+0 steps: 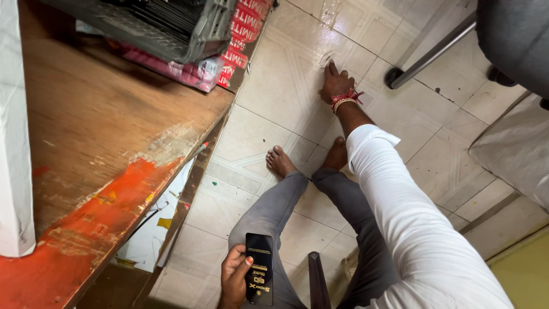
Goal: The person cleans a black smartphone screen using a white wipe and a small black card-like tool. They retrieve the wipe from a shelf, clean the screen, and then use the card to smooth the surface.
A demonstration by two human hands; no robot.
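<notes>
Pale tiled floor [274,86]; worn wooden worktop [97,126], orange-painted edge. Beside worktop, left hand [234,277] fingers clamped on slim black packet [259,268], gold print. Right hand [336,84] fingers spread, touching floor.

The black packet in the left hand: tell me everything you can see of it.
The black packet is a slim, flat, glossy rectangle, card or plastic by its look, with small gold and red print near its lower end. It is upright and lengthwise, low in the view over the grey trouser leg. The left hand grips its left edge, thumb on its face. It looks closed and undamaged.
</notes>
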